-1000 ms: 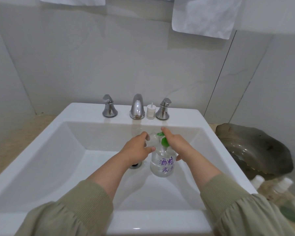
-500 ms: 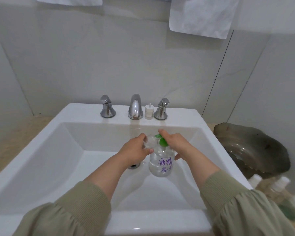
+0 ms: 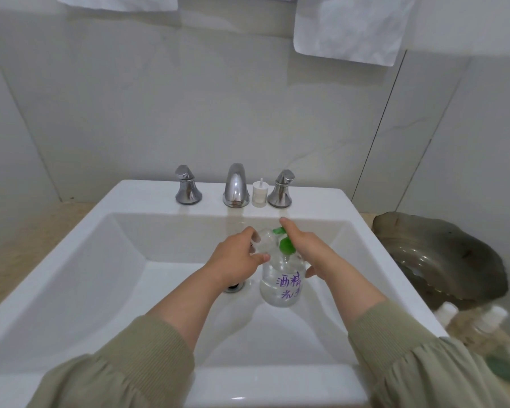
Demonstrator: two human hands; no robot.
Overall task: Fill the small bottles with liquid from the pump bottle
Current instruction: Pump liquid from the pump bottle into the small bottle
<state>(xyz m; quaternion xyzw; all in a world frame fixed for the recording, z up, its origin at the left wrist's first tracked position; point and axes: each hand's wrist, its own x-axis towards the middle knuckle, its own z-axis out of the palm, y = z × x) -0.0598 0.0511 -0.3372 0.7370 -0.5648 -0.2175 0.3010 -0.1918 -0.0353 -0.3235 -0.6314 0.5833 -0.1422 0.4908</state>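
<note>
A clear pump bottle (image 3: 281,285) with purple writing and a green pump head (image 3: 286,245) stands in the white sink basin (image 3: 106,278). My right hand (image 3: 309,250) rests on the green pump head, index finger stretched over its top. My left hand (image 3: 237,257) holds a small clear bottle (image 3: 262,242) right against the pump's green nozzle. A small white cap with a spray tube (image 3: 260,194) stands on the sink ledge between the faucet and the right tap handle.
The chrome faucet (image 3: 235,185) and two tap handles (image 3: 187,185) line the back ledge. A dark shell-shaped dish (image 3: 442,257) sits right of the sink, with several white-capped bottles (image 3: 483,322) in front of it. Towels (image 3: 348,25) hang above.
Both hands and the bottles have kept their places over the drain; only the camera view shifted slightly.
</note>
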